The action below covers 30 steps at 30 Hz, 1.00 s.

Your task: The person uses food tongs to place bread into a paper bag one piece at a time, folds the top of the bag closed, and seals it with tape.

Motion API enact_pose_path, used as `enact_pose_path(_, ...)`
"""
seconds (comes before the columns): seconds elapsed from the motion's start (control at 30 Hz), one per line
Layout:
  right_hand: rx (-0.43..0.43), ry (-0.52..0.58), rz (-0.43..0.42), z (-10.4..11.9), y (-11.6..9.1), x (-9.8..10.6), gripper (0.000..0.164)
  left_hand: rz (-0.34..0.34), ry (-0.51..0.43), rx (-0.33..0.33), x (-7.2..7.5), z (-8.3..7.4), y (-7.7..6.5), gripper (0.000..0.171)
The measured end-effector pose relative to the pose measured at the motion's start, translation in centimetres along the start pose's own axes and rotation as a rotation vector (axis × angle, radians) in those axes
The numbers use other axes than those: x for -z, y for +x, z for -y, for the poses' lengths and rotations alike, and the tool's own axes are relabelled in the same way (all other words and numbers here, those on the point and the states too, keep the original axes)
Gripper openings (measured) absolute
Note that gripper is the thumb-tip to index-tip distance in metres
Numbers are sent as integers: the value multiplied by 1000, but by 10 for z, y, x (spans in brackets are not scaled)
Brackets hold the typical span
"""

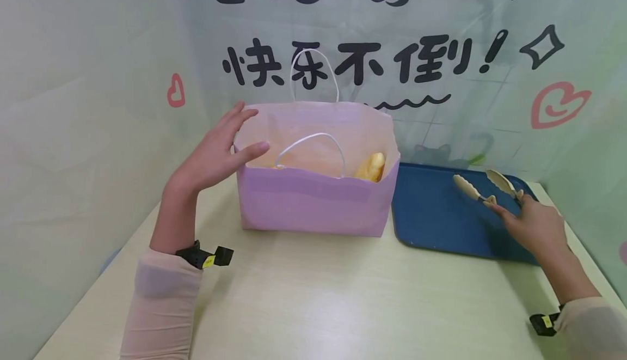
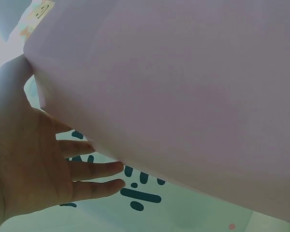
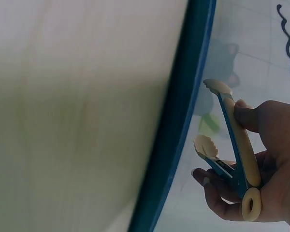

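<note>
A lilac paper bag (image 1: 313,202) with white handles stands upright and open-topped on the table. My left hand (image 1: 215,150) is at its left side, thumb over the opening, fingers extended along the side; the left wrist view shows these fingers straight against the bag (image 2: 183,96). Inside the bag, a golden bread roll (image 1: 371,167) pokes up at the right end; the rest of the contents is mostly hidden. Over the blue tray, my right hand (image 1: 539,226) grips cream-tipped tongs (image 1: 467,187), whose two arms are spread with nothing between the tips. The right wrist view shows the tongs (image 3: 245,145) from below.
The blue tray (image 1: 441,213) lies on the pale table (image 1: 313,294), just right of the bag. Behind stands a pale backdrop (image 1: 122,49) with black lettering and red hearts, which also closes off both sides.
</note>
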State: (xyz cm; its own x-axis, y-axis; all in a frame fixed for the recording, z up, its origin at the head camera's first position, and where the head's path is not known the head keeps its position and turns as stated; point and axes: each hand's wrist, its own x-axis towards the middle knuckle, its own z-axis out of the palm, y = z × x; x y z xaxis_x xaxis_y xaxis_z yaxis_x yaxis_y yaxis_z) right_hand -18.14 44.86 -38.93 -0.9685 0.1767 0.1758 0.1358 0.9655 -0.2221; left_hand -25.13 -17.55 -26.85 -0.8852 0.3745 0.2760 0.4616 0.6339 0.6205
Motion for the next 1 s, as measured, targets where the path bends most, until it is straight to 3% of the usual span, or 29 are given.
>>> enact_pose_path(0.13,-34,-13,35,-11,4,-4,91,-6,2,-3,-1,1,0,83)
enact_pose_path(0.4,-52,-32,114,-26,5,-10,63,-1,-9,-14,-2,-1,2,82)
enact_pose_path(0.53,-23,-62,169,-31,8,-10,65,3,-19,-16,-3,0,2,81)
enact_pose_path(0.67,-5,-83,204,-33,11,-12,77,7,-44,-21,-2,2,1,79)
enact_pose_path(0.73,-9,-89,216,-31,12,-11,83,11,-99,-22,-2,4,1,82)
enact_pose_path(0.83,-27,-93,220,-26,11,-6,86,21,-303,2,-2,6,-1,81)
enact_pose_path(0.93,-13,-67,162,-11,6,2,85,15,-523,80,-5,9,-9,74)
enact_pose_path(1.0,27,-15,116,5,2,8,84,-1,-615,152,-12,11,-18,73)
